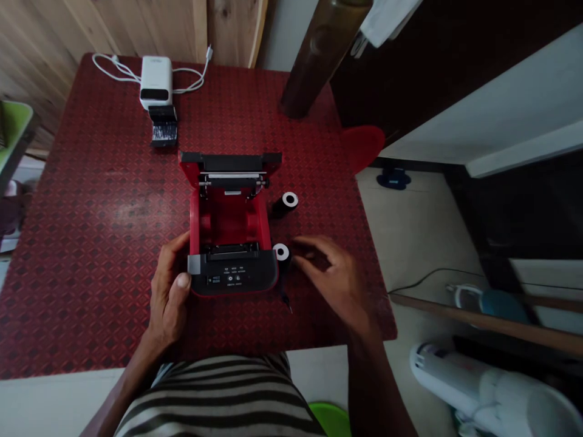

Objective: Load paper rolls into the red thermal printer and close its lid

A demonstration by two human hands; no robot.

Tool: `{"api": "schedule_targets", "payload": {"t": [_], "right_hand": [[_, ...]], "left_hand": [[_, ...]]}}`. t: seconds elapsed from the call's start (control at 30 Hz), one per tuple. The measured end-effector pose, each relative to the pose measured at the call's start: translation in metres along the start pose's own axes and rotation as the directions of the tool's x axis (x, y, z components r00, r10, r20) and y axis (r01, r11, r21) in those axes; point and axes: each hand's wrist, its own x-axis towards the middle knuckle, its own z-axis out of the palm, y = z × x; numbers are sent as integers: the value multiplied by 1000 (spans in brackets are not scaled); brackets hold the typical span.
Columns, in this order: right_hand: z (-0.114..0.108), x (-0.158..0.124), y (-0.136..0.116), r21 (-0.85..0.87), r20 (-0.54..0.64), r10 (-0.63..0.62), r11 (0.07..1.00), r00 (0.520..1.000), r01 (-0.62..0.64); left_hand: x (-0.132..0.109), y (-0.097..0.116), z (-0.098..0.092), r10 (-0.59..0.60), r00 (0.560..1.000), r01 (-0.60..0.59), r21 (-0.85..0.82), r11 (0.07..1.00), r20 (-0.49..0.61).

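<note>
A small red and black receipt printer (232,276) stands on the table with its lid (232,162) raised and its red paper compartment (228,224) bare inside. My left hand (170,288) grips the printer's left side, thumb at the front corner and fingers along the wall. Close against the right side of the printer is a paper roll (281,252) with a white end and a dark outside. My right hand (334,276) hovers just right of that roll, thumb and fingers apart. A second paper roll (290,199) lies farther back. Beside the printer's front right corner is a thin dark pointed object (286,298).
On the red patterned table (104,267), a white power bank (156,79) with a white cable (194,82) sits at the back left, a black folded piece (164,127) before it. A tall brown cylinder (314,57) stands at the back right. A red stool (364,145) is beyond the right edge.
</note>
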Motion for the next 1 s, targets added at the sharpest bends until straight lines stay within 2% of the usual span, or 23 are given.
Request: {"api": "schedule_targets", "payload": {"t": [0.1, 0.2, 0.27, 0.33, 0.43, 0.47, 0.5, 0.57, 0.67, 0.73, 0.8, 0.87, 1.0], "right_hand": [[9, -12, -7, 20, 45, -35, 999, 998, 34], [24, -11, -11, 28, 44, -56, 998, 997, 55], [26, -10, -12, 26, 39, -62, 998, 997, 61], [16, -11, -16, 14, 21, -50, 999, 999, 50], [-13, -10, -37, -63, -37, -72, 996, 997, 69], [-23, -7, -49, -107, -53, -123, 987, 991, 117], [-30, -2, -63, -149, -7, -176, 974, 984, 173], [-36, 11, -92, -177, 90, -353, 915, 931, 363], [-17, 35, -126, -224, 257, -545, 770, 798, 598], [4, 47, -136, -317, 368, -545, 688, 753, 653], [24, 53, -138, -412, 451, -484, 633, 750, 655], [38, 57, -137, -471, 486, -421, 612, 766, 635], [50, 67, -136, -486, 542, -310, 642, 781, 592]], "left_hand": [[0, -1, 0, 14, 1000, -14, -3, 1000, 5], [1, -1, 0, 21, 1000, -21, -8, 1000, 13], [1, 0, 0, 27, 999, -26, -16, 1000, 18], [2, 1, 0, 42, 999, -41, -15, 999, 23], [2, 1, 0, 65, 997, -65, 6, 998, 29], [1, 0, 0, 66, 997, -67, 13, 998, 33], [1, -1, 0, 64, 997, -64, 16, 998, 37], [0, -3, -1, 56, 998, -57, 13, 998, 43], [-1, -9, -1, 62, 997, -61, -23, 998, 46], [-2, -11, -1, 67, 997, -64, -54, 996, 48], [-2, -12, 0, 55, 997, -50, -82, 995, 56], [-3, -10, 1, 37, 997, -30, -112, 993, 62], [-3, -7, 1, -1, 997, 13, -154, 988, 76]]}}
